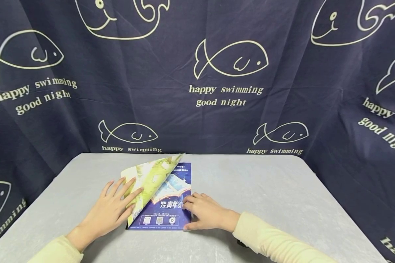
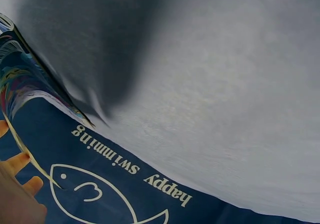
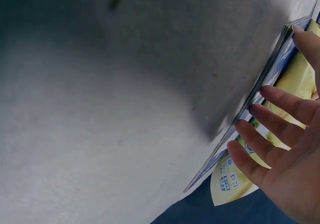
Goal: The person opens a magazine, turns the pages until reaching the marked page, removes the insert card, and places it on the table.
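Note:
A magazine with dark blue printing lies on the table, its yellow-green front cover lifted and folded over toward the left. My left hand rests on this cover with spread, fairly straight fingers. At the magazine's right edge, my right hand touches the blue page, thumb near the lower right corner. In the right wrist view its extended fingers lie along the edge of the page stack. The left wrist view catches the magazine's fanned pages and the tips of several left fingers against the raised cover.
A grey cloth covers the table. Behind it and at both sides hangs a dark blue curtain printed with fish outlines and lettering. A small black object shows under the right sleeve.

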Motion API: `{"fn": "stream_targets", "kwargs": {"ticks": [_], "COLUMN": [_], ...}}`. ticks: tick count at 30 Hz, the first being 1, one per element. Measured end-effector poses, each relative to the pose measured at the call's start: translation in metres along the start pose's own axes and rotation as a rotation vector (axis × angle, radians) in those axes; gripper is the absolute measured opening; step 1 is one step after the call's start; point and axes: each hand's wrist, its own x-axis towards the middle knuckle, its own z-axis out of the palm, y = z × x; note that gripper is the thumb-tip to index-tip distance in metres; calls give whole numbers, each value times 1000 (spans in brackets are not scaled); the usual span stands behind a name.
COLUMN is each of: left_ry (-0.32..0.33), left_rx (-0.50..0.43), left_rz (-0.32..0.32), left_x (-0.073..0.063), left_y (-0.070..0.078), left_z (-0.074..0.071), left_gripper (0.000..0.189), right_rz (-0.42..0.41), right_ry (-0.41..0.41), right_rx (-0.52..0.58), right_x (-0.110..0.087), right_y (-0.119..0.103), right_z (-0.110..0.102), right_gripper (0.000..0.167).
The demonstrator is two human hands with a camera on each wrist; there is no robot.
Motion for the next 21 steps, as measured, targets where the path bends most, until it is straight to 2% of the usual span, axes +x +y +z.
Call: {"fn": "stream_targets", "kwargs": {"ticks": [5, 12, 16, 21], "left_ry": [-25, -5, -5, 23], "left_rx": [6, 9, 14, 17], "left_rz": [-36, -85, -95, -77], "left_x": [-3, -5, -5, -6], "left_y": [-1, 1, 3, 2], "left_z": [1, -1, -2, -2], "left_gripper": [49, 63, 69, 73], "right_rz": [-1, -17, -21, -22], "right_ry": [4, 10, 12, 10], "right_rx": [-13, -42, -43, -51], "right_x": [1, 1, 1, 2], "right_y": [-1, -3, -3, -3], "right_z": [0, -1, -2, -2], "right_gripper": [62, 61, 59, 59]}}
